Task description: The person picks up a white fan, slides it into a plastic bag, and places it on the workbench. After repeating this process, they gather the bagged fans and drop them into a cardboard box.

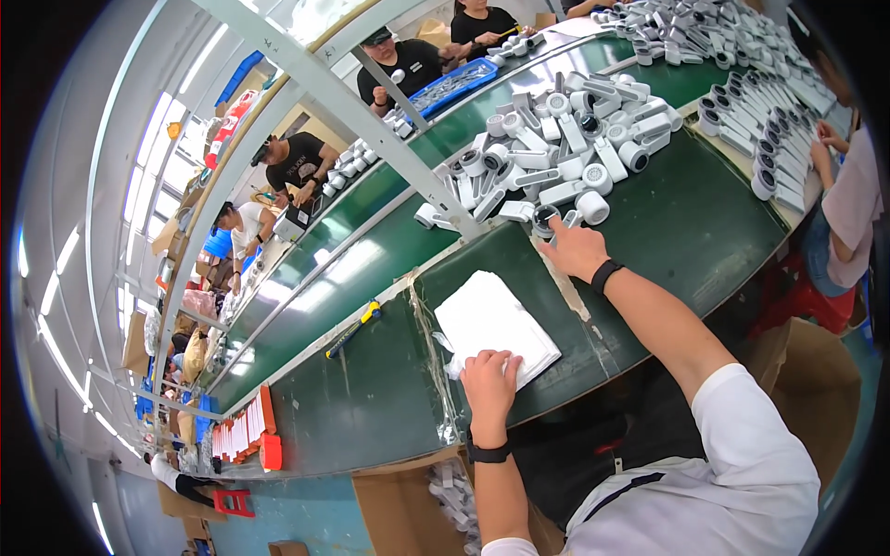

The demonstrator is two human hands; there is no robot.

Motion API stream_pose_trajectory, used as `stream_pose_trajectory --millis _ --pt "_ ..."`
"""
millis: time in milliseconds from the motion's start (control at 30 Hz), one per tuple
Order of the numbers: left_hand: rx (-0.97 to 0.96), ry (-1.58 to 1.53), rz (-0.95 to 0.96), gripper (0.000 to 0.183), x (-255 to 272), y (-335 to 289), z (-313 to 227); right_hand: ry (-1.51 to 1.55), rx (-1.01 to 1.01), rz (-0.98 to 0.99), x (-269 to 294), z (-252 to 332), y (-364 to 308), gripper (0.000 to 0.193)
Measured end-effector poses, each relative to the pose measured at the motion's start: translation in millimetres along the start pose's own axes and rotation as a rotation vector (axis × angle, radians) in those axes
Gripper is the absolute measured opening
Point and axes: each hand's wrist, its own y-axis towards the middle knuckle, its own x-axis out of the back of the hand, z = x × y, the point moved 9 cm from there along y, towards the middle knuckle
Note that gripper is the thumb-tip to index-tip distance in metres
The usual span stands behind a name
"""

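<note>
On the green bench in front of me lies a stack of thin white sheets or bags (pixel 487 320), with some clear plastic at its left edge. My left hand (pixel 489 382) rests on its near corner, fingers laid over the top and slightly bent. Farther off to the right, my right hand (pixel 577 250) reaches out at the near edge of a heap of light-grey handheld devices (pixel 556 139) with handles and round heads. Its thumb and forefinger are apart, and the fingertips touch one device with a dark round end (pixel 544 219).
A yellow-and-black cutter (pixel 354 329) lies left of the stack. Orange-and-white boxes (pixel 246 431) and an orange tape roll (pixel 270 452) stand at the bench's left end. A metal post (pixel 408 120) slants across the view. Co-workers sit opposite, beside a blue tray (pixel 454 85), and at right.
</note>
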Motion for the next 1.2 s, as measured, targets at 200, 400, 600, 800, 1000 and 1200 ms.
stream_pose_trajectory --millis 200,400,600,800,1000,1200 --pt "-0.003 -0.008 0.007 0.013 -0.6 0.9 3.9 0.099 -0.174 -0.011 2.8 -23.6 -2.1 0.060" --pt "0.009 -0.158 -0.148 0.011 15.0 2.4 3.7 0.712 -0.378 -0.149 23.4 -61.0 -40.0 0.075" --pt "0.067 -0.422 -0.299 0.011 37.3 -5.8 -7.4 1.552 -0.203 0.168 31.5 -34.5 -111.5 0.072" --pt "0.257 -0.909 -0.116 0.017 -2.9 -19.9 -22.3 1.822 -0.062 0.542 24.7 -15.5 -172.8 0.052" --pt "0.375 -1.116 -0.087 0.021 -22.9 -27.5 -29.1 1.722 -0.057 0.489 17.1 16.0 -199.2 0.039" --pt "0.406 -1.138 -0.088 0.021 -23.9 -27.3 -35.9 0.987 0.064 0.162 14.3 39.3 -191.2 0.034"
